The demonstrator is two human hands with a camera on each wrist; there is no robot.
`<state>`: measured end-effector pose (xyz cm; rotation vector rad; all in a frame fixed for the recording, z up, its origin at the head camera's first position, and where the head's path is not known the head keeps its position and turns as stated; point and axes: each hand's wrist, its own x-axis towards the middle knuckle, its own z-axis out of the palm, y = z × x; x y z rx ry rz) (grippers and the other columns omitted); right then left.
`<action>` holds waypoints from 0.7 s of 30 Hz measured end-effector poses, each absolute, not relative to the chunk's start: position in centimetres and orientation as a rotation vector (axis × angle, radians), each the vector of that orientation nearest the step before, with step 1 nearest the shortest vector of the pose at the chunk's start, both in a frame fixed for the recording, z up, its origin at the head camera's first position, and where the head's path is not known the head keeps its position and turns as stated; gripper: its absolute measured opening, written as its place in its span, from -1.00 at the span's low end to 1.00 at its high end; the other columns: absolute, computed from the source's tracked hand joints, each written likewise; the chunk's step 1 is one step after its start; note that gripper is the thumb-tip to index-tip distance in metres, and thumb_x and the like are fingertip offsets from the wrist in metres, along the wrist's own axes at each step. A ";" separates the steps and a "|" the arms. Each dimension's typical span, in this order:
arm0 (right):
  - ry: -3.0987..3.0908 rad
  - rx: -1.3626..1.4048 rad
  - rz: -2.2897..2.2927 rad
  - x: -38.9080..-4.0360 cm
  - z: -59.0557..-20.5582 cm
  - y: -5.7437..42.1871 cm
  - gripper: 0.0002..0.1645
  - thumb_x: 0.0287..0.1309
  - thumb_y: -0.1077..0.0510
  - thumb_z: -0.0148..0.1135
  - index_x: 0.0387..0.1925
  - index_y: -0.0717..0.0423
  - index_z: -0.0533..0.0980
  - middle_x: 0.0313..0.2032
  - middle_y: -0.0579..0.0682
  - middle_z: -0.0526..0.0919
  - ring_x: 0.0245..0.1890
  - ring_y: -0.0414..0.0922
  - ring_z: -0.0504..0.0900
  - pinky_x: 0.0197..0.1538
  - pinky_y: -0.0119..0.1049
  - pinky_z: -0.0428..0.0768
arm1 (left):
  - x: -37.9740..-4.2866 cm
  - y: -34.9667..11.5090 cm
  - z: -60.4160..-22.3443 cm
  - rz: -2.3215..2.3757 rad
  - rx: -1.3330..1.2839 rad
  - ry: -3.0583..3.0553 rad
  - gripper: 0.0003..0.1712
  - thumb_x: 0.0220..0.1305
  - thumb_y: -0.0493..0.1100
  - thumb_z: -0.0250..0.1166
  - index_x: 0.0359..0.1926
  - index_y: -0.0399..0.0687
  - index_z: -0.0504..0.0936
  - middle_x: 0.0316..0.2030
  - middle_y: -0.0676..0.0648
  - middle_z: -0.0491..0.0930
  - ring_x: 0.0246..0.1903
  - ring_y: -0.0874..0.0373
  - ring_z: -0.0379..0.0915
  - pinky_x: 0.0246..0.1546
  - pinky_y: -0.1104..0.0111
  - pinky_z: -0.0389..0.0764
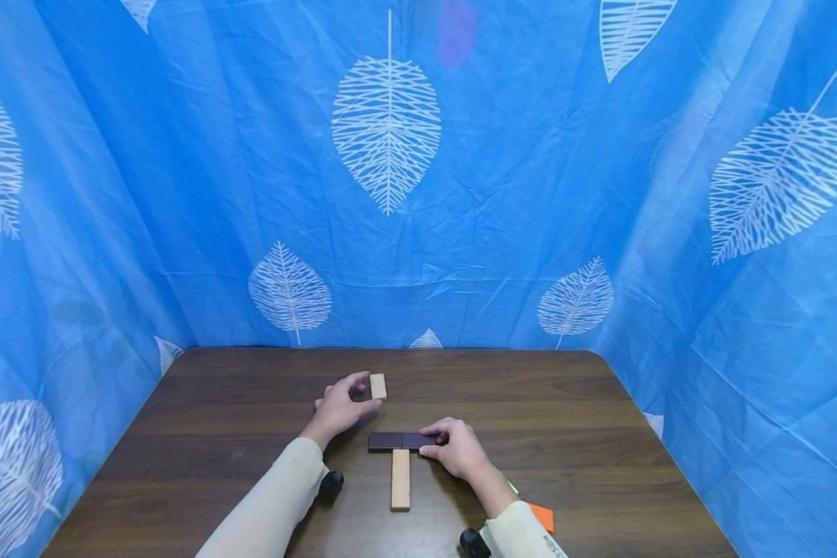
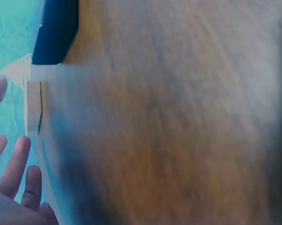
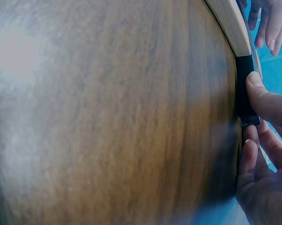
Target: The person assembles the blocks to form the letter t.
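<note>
Beside a small light wooden block [image 1: 378, 387] toward the back of the table, my left hand [image 1: 342, 403] has its fingers spread and its thumb near the block's lower corner. The left wrist view shows a gap between those fingers and the block [image 2: 34, 108]. My right hand [image 1: 460, 448] pinches the right-hand dark wooden block [image 1: 415, 441] at its outer end, thumb in front and fingers behind. A second dark block [image 1: 385, 442] lies end to end with it. From their joint a longer light wooden block [image 1: 401, 482] runs toward me, making a T.
An orange piece [image 1: 542, 517] and a sliver of something yellow-green [image 1: 513, 487] lie near my right forearm, partly covered by it. A blue leaf-print curtain [image 1: 460, 232] hangs around the sides and back of the brown table [image 1: 251, 387].
</note>
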<state>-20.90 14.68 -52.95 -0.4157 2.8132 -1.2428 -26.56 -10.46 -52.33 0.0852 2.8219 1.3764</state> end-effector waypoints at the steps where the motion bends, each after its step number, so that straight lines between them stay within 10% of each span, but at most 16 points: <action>1: 2.810 -0.413 -1.243 -20.9 -52.9 14.7 -0.71 0.01 0.24 0.56 -0.16 0.14 0.75 -0.29 -0.10 0.61 -0.32 -0.20 0.48 -0.21 -0.30 0.47 | -26.7 -10.4 -52.4 1.364 0.082 2.830 -0.24 0.17 0.03 0.51 0.35 -0.05 0.49 0.05 -0.11 0.63 0.17 -0.23 0.31 0.11 -0.26 0.06; 21: 2.820 -0.397 -1.226 -21.0 -52.8 14.7 -0.71 0.01 0.20 0.57 -0.15 0.11 0.76 -0.31 -0.14 0.60 -0.33 -0.22 0.48 -0.21 -0.28 0.48 | -28.3 -9.7 -52.1 1.188 0.027 2.835 -0.20 0.21 0.09 0.46 0.40 -0.08 0.44 -0.21 0.06 0.62 0.14 -0.17 0.32 0.10 -0.21 0.04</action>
